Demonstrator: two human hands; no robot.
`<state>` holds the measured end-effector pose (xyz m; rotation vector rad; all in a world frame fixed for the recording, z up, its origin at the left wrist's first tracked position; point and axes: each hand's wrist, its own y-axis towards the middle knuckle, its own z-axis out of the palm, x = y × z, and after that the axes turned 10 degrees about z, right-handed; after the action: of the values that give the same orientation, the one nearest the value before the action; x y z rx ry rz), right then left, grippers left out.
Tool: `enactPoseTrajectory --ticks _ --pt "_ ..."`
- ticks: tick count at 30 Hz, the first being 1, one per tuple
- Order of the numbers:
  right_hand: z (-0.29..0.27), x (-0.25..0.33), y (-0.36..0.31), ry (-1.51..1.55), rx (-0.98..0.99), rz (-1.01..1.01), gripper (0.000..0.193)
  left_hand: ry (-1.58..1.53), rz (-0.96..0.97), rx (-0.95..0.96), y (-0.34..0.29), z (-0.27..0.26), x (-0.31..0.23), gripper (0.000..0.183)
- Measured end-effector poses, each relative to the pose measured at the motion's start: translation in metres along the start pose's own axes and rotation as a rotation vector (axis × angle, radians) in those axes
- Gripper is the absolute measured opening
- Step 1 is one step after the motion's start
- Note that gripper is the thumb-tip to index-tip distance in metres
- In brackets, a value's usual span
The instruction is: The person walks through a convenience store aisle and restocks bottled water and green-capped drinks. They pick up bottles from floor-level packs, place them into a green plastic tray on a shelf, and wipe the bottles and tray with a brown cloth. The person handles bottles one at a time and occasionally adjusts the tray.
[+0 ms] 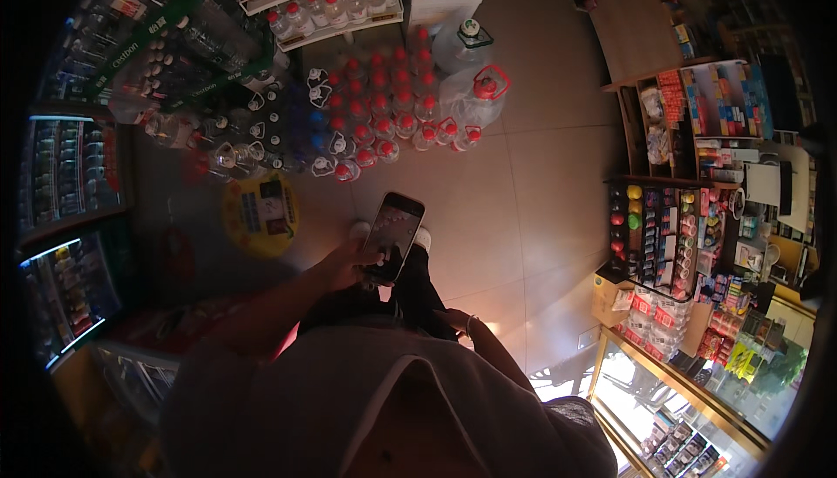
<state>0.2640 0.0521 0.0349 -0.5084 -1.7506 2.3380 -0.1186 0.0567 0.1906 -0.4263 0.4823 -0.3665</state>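
Observation:
My left hand (349, 267) is closed around a smartphone (401, 221), held in front of my body with its lit screen facing up. Small pale and reddish shapes show on the screen, too small to make out. A finger lies over the lower part of the screen. Lower down, my right hand (452, 318) hangs beside my dark trousers with its fingers loosely stretched and nothing visible in them. A bracelet (472, 325) circles that wrist. Beyond the phone, several red-capped bottles (381, 105) stand close together on the floor.
Two large water jugs (458, 46) (475, 94) stand right of the bottles. A white bottle rack (344, 20) is behind them. Lit drink coolers (70, 164) line the left. Stocked shelves (654, 234) and a glass counter (671, 399) run along the right. Tiled floor (558, 173) lies between.

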Motion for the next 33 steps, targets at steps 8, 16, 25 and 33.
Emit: enactPoseTrajectory --ticks 8,16,25,33 --pt "0.000 0.010 0.035 -0.668 -0.528 -0.576 0.069 0.292 0.397 0.143 -0.030 0.077 -0.099 0.073" --pt "-0.021 0.013 -0.009 0.146 -0.624 -0.318 0.065 0.048 0.400 0.269 -0.014 0.102 -0.126 0.073" --pt "-0.092 -0.046 0.013 -0.472 -0.850 -0.569 0.040 0.132 0.362 0.173 0.086 0.168 -0.116 0.068" --pt "-0.245 -0.127 -0.042 1.199 -0.212 -0.341 0.036 0.081 0.456 -0.018 0.204 0.252 -0.075 0.073"
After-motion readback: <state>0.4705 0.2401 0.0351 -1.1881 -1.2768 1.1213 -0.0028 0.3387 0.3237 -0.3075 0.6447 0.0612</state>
